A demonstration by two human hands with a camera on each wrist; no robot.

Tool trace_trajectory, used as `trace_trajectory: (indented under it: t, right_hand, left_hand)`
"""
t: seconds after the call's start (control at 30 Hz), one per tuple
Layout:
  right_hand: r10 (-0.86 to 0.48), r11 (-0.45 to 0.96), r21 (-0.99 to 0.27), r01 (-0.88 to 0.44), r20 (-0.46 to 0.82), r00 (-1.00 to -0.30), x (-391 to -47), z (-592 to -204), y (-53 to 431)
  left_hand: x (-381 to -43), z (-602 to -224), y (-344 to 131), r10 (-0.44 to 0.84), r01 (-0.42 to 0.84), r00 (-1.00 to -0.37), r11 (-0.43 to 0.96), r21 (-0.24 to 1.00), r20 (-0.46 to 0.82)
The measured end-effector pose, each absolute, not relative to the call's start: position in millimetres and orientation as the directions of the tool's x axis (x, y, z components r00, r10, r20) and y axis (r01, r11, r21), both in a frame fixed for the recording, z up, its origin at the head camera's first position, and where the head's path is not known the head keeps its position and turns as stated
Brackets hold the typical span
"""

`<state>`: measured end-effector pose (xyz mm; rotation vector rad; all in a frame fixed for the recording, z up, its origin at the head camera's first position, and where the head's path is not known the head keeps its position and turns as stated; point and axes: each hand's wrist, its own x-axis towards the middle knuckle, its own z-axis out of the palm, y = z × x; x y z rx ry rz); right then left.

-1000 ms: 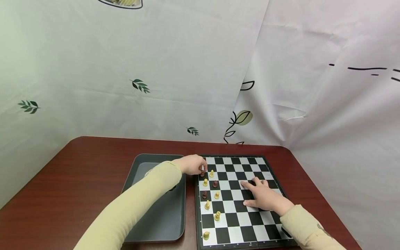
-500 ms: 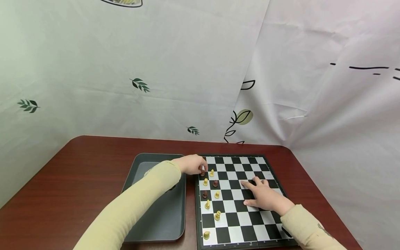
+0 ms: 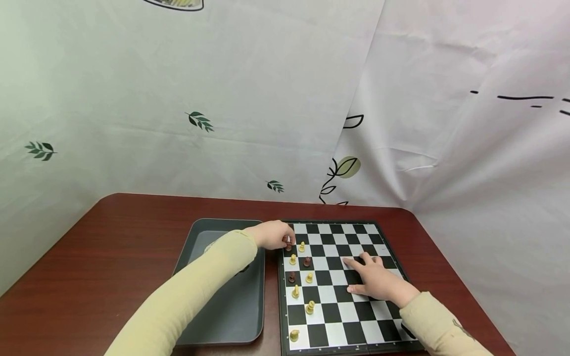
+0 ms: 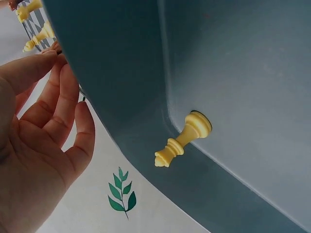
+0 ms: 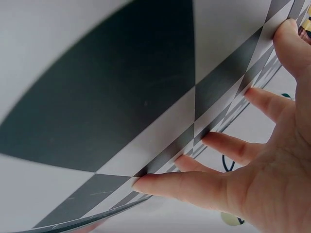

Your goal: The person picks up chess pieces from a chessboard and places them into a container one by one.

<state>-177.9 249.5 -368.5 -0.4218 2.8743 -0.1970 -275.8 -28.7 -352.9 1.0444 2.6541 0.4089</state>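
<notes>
My left hand (image 3: 270,234) pinches a brown chess piece (image 3: 289,246) on the far-left part of the chessboard (image 3: 339,310); the fingers hide most of the piece. In the left wrist view the thumb (image 4: 34,70) and forefinger meet beside the tray's edge. Fingers spread, my right hand (image 3: 378,282) rests its fingertips on the right half of the board; the right wrist view shows nothing in its palm (image 5: 272,184). Near the left hand stand a yellow pawn (image 3: 302,247), another yellow pawn (image 3: 292,259) and a brown piece (image 3: 307,262).
Left of the board lies a grey tray (image 3: 222,316), partly under my left forearm. A yellow chess piece, seemingly a queen (image 4: 182,138), is in it. Down the board's left columns stand another brown piece (image 3: 291,277) and several yellow ones. A white printed cloth (image 3: 249,99) hangs behind the table.
</notes>
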Motion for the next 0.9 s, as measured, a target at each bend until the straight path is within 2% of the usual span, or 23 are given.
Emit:
trace_trajectory:
  t: [0.43,0.9]
  right_hand:
    - [-0.300,0.948,-0.170,-0.267,-0.211,-0.930,-178,-369,249]
    - [-0.301,0.948,-0.177,-0.266,-0.217,-0.929,-177,-368,249]
  left_hand:
    - [-278,-345,-34,0.721,0.662,-0.692,0.657,0.361,-0.043]
    - [-273,-331,-50,0.693,0.636,-0.721,0.668,0.386,-0.013]
